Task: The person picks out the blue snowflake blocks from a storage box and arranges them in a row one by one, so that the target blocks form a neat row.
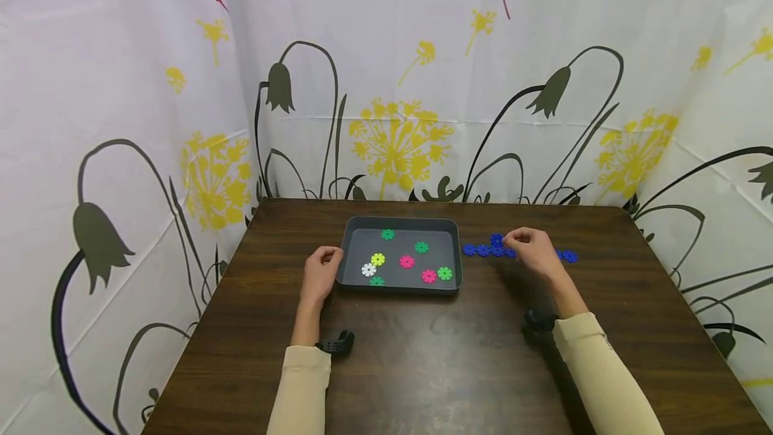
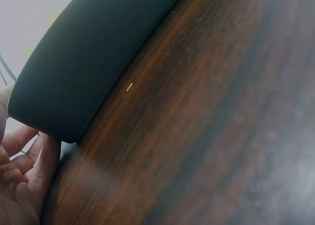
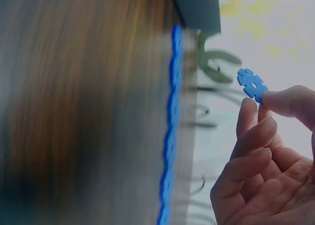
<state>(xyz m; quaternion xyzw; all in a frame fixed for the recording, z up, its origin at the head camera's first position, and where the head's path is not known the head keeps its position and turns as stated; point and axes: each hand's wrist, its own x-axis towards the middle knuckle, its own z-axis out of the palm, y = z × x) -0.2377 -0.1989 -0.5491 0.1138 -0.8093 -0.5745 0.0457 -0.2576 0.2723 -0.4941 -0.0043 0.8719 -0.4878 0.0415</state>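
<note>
My right hand (image 1: pixel 534 251) pinches a blue notched snowflake disc (image 3: pixel 253 85) between thumb and fingertip, raised off the table in the right wrist view. Below it, a row of blue snowflake discs (image 1: pixel 482 250) lies flat on the table, partly covered by that hand in the head view. At the left end of the dark grey tray (image 1: pixel 398 223), my left hand (image 1: pixel 321 271) grips the tray's edge; the left wrist view has its fingers (image 2: pixel 47 161) against the tray's outer corner. Inside the tray lie several loose discs, among them a white disc (image 1: pixel 368 270), a yellow disc (image 1: pixel 378 259) and a pink disc (image 1: pixel 407 262).
The brown wooden table (image 1: pixel 423 361) ends at the back against a white curtain (image 1: pixel 386 32) printed with flowers. Green discs, such as the green disc (image 1: pixel 421 247), lie spread about the tray. Each wrist wears a black band (image 1: pixel 338 344).
</note>
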